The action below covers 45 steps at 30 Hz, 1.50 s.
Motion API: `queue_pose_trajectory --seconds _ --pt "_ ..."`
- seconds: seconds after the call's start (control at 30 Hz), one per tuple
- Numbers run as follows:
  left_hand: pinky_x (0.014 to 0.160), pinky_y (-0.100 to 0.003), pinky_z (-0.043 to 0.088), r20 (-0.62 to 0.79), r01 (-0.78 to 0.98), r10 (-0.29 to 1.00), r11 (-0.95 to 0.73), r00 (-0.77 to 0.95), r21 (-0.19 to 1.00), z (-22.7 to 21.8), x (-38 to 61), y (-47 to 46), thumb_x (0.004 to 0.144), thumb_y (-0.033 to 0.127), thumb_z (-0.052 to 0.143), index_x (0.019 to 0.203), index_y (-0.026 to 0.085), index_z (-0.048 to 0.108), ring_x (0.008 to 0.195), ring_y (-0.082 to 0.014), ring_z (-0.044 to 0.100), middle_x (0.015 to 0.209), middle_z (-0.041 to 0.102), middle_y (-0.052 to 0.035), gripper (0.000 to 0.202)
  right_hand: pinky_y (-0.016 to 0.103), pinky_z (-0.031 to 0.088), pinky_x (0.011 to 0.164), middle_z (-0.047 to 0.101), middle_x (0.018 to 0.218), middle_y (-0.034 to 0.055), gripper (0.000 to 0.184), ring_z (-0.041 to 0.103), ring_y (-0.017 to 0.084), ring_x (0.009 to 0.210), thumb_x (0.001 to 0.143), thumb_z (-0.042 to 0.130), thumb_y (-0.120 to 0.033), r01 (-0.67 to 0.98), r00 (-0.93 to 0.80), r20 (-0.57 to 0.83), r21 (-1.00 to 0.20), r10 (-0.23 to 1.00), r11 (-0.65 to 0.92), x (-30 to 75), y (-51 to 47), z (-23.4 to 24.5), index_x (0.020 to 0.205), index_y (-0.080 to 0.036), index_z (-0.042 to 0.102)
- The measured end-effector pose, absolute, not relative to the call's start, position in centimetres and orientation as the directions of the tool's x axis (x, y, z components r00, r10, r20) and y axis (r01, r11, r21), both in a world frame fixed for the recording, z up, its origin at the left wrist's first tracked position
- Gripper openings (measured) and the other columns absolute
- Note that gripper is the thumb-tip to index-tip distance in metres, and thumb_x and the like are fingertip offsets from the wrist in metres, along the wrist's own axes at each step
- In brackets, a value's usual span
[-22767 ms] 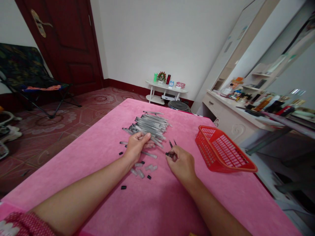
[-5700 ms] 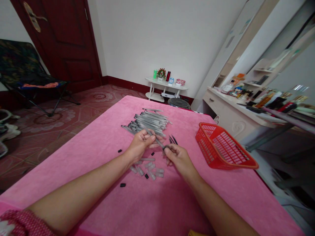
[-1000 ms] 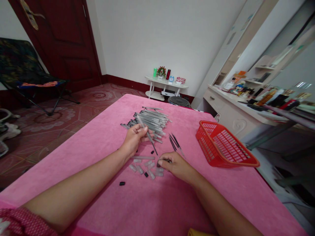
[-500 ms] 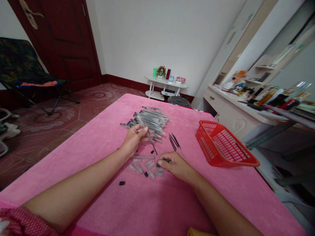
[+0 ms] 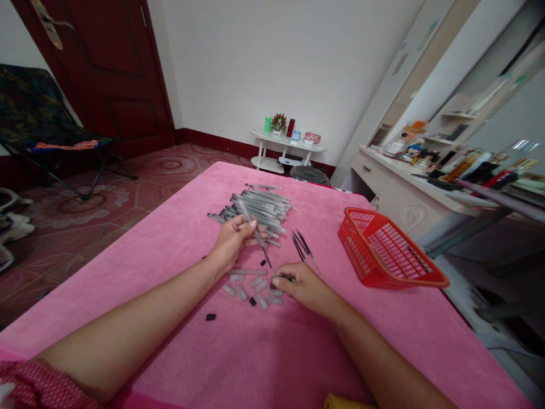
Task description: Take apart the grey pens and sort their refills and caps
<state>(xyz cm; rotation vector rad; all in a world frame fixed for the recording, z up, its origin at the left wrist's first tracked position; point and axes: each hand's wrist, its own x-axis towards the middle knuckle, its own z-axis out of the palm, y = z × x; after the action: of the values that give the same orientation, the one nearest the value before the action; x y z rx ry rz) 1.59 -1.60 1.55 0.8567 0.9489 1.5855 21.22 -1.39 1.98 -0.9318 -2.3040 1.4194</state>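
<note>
Two hands work low over a pink table (image 5: 179, 238). The left hand (image 5: 232, 243) pinches one grey pen (image 5: 263, 251) between thumb and fingers. The pen is tilted, its dark tip slanting down toward the right hand (image 5: 303, 285).

The right hand lies knuckles-up on the cloth, with thumb and forefinger drawn close together at the edge of a scatter of clear caps (image 5: 251, 287). Whether they grip a cap cannot be told.

The clear caps lie between the two wrists, and a few small black end pieces (image 5: 210, 317) sit among and just beside them. Just beyond the left hand's fingers is a loose pile of grey pens (image 5: 261, 205), roughly parallel to one another. Several black refills (image 5: 300, 244) lie fanned on the cloth between this pile and the right hand.

A red basket (image 5: 389, 250) of open mesh stands tilted, well to the right of both hands and near the table's edge.
</note>
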Motion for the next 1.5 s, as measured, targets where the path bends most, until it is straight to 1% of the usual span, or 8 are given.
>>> queue_pose_trajectory --seconds 0.2,0.43,0.63,0.8,1.0,1.5 --pt "0.062 -0.03 0.056 0.058 -0.411 0.982 -0.128 -0.177 0.903 1.59 1.69 -1.72 0.068 0.034 0.071 0.086 0.014 0.055 0.068 -0.0183 0.068 0.077 0.068 -0.0047 0.032 0.022 0.035 0.057 0.051 0.06 -0.0007 0.024 0.044 0.01 0.058 0.078 0.05 -0.031 0.377 -0.754 -0.089 -0.87 0.65 0.317 21.27 -1.35 1.65 0.068 -0.012 0.062" --pt "0.063 -0.029 0.056 0.073 -0.39 0.984 -0.133 -0.165 0.911 1.39 1.58 -1.59 0.071 0.033 0.068 0.087 0.014 0.054 0.068 -0.0174 0.068 0.076 0.067 -0.0037 0.029 0.022 0.034 0.056 0.048 0.058 -0.0014 0.024 0.042 0.01 0.057 0.077 0.049 -0.03 0.385 -0.753 -0.094 -0.866 0.651 0.32 21.23 -1.42 1.7 0.066 -0.012 0.06" --pt "0.062 -0.029 0.056 0.067 -0.393 0.984 -0.128 -0.165 0.911 1.26 1.51 -1.49 0.071 0.033 0.069 0.087 0.014 0.054 0.067 -0.017 0.067 0.075 0.066 -0.0025 0.029 0.022 0.033 0.055 0.047 0.058 -0.0013 0.025 0.041 0.01 0.057 0.077 0.05 -0.031 0.375 -0.757 -0.091 -0.872 0.647 0.315 21.13 -1.3 1.63 0.064 -0.012 0.059" --pt "0.06 -0.027 0.055 0.054 -0.386 0.983 -0.119 -0.176 0.915 1.32 1.54 -1.5 0.07 0.033 0.069 0.088 0.014 0.054 0.067 -0.0167 0.067 0.076 0.067 -0.0037 0.029 0.023 0.033 0.056 0.048 0.06 -0.0009 0.024 0.042 0.01 0.058 0.077 0.049 -0.03 0.37 -0.758 -0.085 -0.872 0.646 0.319 21.23 -1.22 1.36 0.067 -0.011 0.06" --pt "0.061 -0.029 0.056 0.046 -0.396 0.983 -0.114 -0.177 0.911 1.36 1.58 -1.52 0.069 0.033 0.07 0.087 0.014 0.054 0.066 -0.017 0.067 0.076 0.067 -0.0036 0.03 0.023 0.033 0.056 0.048 0.06 -0.0009 0.025 0.041 0.01 0.058 0.078 0.049 -0.03 0.377 -0.757 -0.092 -0.87 0.646 0.318 21.21 -1.36 1.55 0.067 -0.011 0.06" --pt "0.061 -0.029 0.056 0.042 -0.393 0.983 -0.11 -0.177 0.913 1.46 1.66 -1.55 0.069 0.033 0.07 0.086 0.014 0.054 0.066 -0.0175 0.067 0.075 0.067 -0.004 0.03 0.022 0.03 0.053 0.044 0.058 -0.0022 0.024 0.039 0.009 0.056 0.077 0.049 -0.031 0.379 -0.756 -0.086 -0.865 0.649 0.328 21.35 -1.29 1.25 0.063 -0.013 0.056"
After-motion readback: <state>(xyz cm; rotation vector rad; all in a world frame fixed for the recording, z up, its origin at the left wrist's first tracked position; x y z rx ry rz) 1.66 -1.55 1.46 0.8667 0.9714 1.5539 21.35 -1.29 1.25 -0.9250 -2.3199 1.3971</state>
